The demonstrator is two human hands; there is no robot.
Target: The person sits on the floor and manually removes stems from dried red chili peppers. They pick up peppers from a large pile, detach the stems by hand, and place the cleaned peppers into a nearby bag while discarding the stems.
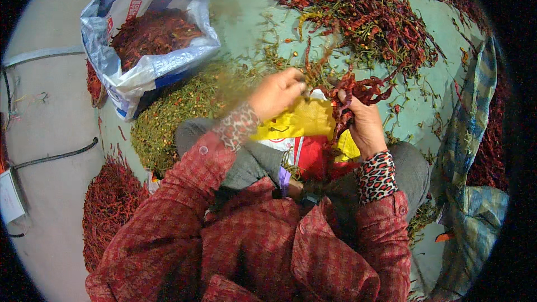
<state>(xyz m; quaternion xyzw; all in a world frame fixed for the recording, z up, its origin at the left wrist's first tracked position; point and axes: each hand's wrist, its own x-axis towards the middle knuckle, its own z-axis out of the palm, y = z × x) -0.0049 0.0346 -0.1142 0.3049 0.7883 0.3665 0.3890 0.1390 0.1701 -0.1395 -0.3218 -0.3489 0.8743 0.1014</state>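
My right hand (361,120) is closed round a cluster of dried red chilli peppers (366,90), which stick up above the fingers. Just to its left, my left hand (279,92) is closed, fingers curled; blur around its tips hides what, if anything, it holds. Beneath both hands a yellow, red and white plastic bag (307,151) lies between my legs, with some stems on it. A large pile of dark red chillies with green stems (358,17) lies beyond my hands.
A white-blue sack (98,39) of red chillies stands left, beside a mound of green stems (162,128). More red chillies (112,207) lie lower left. A striped tarp (475,212) and chillies line the right. Cords (56,155) lie on the floor at left.
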